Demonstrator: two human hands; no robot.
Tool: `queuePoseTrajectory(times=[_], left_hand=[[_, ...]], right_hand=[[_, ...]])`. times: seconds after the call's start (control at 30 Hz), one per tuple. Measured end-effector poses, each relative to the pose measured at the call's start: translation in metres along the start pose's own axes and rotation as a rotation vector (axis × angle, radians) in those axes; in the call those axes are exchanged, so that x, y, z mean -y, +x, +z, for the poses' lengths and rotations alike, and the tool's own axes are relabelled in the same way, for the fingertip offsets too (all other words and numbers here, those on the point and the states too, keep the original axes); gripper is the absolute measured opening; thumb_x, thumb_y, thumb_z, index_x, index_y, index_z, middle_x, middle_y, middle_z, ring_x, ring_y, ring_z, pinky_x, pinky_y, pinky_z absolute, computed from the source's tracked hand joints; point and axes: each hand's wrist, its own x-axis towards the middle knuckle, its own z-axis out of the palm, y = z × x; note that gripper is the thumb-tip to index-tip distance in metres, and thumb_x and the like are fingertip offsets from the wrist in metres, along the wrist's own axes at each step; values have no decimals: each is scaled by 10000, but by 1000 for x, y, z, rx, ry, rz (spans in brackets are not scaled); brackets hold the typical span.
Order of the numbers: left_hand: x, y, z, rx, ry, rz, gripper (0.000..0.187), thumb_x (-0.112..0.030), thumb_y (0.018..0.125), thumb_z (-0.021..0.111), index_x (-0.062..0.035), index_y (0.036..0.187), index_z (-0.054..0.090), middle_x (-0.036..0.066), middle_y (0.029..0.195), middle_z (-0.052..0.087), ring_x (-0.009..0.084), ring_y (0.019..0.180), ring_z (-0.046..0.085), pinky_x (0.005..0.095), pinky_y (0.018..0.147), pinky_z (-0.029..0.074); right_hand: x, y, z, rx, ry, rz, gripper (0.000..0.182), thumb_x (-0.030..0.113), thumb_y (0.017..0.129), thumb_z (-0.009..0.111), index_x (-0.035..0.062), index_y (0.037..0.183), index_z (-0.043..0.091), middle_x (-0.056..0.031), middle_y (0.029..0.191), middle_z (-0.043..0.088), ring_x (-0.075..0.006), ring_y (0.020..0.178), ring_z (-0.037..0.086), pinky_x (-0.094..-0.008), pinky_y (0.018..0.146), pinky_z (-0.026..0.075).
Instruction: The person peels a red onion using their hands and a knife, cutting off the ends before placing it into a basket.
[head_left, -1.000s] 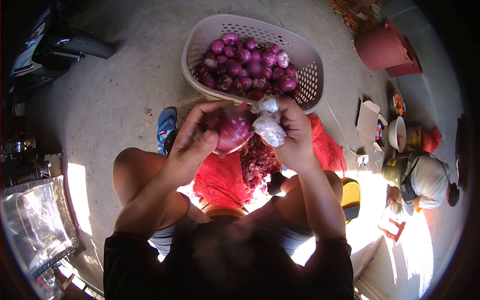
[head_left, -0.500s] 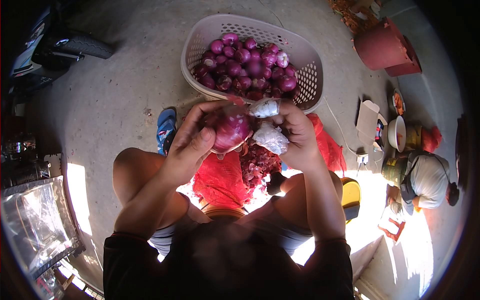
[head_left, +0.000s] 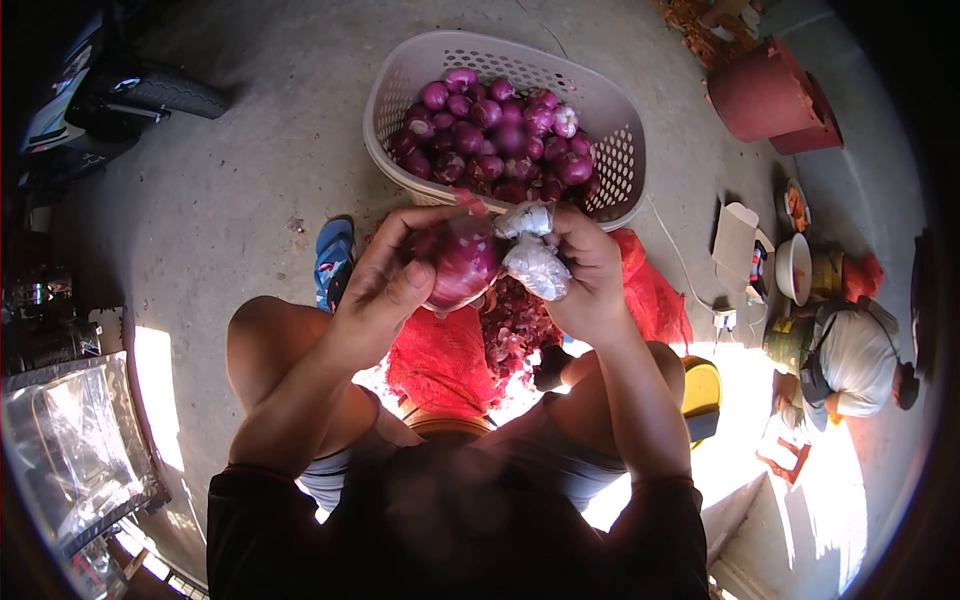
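Both forearms point(head_left: 640, 400) angle forward and inward between the bent knees point(head_left: 268, 345), bringing the hands close together before the chest. The left hand point(head_left: 375, 285) is turned inward, its thumb laid along the near side of an onion point(head_left: 465, 265) and its other fingers curled round the far left side, grasping it. The right hand point(head_left: 590, 265) faces it with fingers bent; silvery wrapping point(head_left: 537, 268) covers the thumb and a fingertip, which meet or nearly meet the onion's right side. Whether these fingers pinch anything, I cannot tell. The onion sits between the two hands, off the floor point(head_left: 250, 180), a loose flake of skin point(head_left: 470, 202) standing at its top.

Just beyond the hands, a pale basket point(head_left: 625, 95) with pierced walls holds a heap of purple onions point(head_left: 500, 130), one of them whitish. Below the hands lies a red net point(head_left: 440, 360), with peelings point(head_left: 520, 330) beside it. Off to the right, a small bowl point(head_left: 790, 190) contains orange pieces, near a white bowl point(head_left: 788, 262) whose contents are unclear
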Motion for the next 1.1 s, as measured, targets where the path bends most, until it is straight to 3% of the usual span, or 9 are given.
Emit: queuePoseTrajectory(times=[0.13,0.2,0.43,0.6,1.1], left_hand=[[3,0,-1,18,-95,23,550,-389,872,522,-31,1251,346,107,1223,459,153,1041,510,243,713,463],[6,-4,-2,-11,-126,-10,547,-381,873,523,-24,1247,346,109,1204,465,162,1063,498,255,747,462],[2,0,-3,19,-189,-16,539,-375,880,507,-26,1254,336,104,1189,471,159,1010,528,244,707,455],[5,-1,-4,36,-135,-20,566,-413,876,505,-30,1258,338,95,1181,476,150,984,537,235,702,456],[5,-3,-2,-12,-38,-23,584,-435,871,507,-28,1260,349,79,1161,487,120,962,522,229,693,456]], right_hand=[[-4,-2,-1,-59,82,120,259,3,804,613,6,1052,537,-64,950,598,-107,850,576,-231,738,457],[-2,-3,-6,-76,168,187,265,6,807,612,10,1060,531,-63,939,597,-102,839,571,-229,730,456],[-5,-1,-13,19,91,-58,386,-5,768,651,14,1112,476,-64,975,558,-101,827,549,-243,716,451],[2,0,-8,58,86,97,408,24,766,663,31,1133,485,-31,808,584,-85,726,555,-231,677,437],[8,2,-11,135,-21,96,301,16,798,631,23,1080,525,-41,913,598,-75,736,578,-223,662,459]])
